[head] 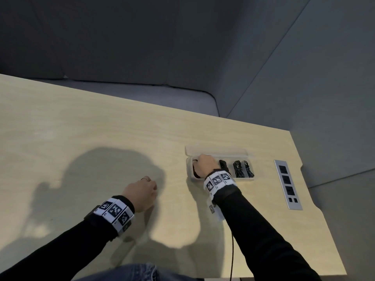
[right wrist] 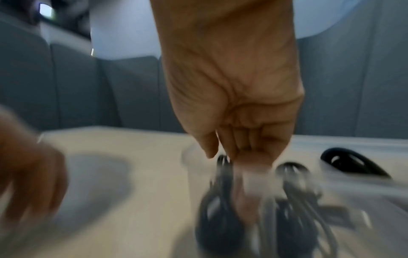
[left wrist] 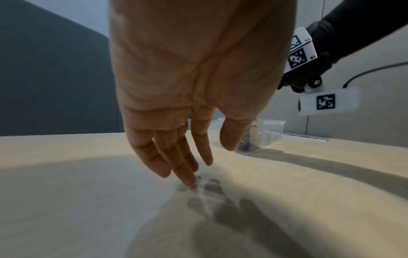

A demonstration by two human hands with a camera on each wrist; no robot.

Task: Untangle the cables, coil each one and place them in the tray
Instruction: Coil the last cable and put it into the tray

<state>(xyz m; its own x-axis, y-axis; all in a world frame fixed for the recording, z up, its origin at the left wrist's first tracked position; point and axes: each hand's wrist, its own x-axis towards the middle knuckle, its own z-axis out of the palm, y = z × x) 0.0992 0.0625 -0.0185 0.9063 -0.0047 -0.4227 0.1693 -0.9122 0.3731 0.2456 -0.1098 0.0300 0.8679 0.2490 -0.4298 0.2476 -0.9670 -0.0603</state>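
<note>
— Where's my right hand [head: 205, 165]?

— At three o'clock on the bench [head: 101, 128], reaching into the left end of the clear tray [head: 239, 152]. I see its fingers [right wrist: 240, 143] bunched narrow, pinching a coiled dark cable [right wrist: 220, 200] down in that end; the wrist view is blurred.

— And the other cables?

— Two black coils [head: 242, 169] lie in the tray's right half, at about three o'clock from my hand.

— My left hand [head: 142, 192]?

— Near six o'clock, its fingers [left wrist: 185, 167] loose and straight, holding nothing, tips touching the bench.
</note>
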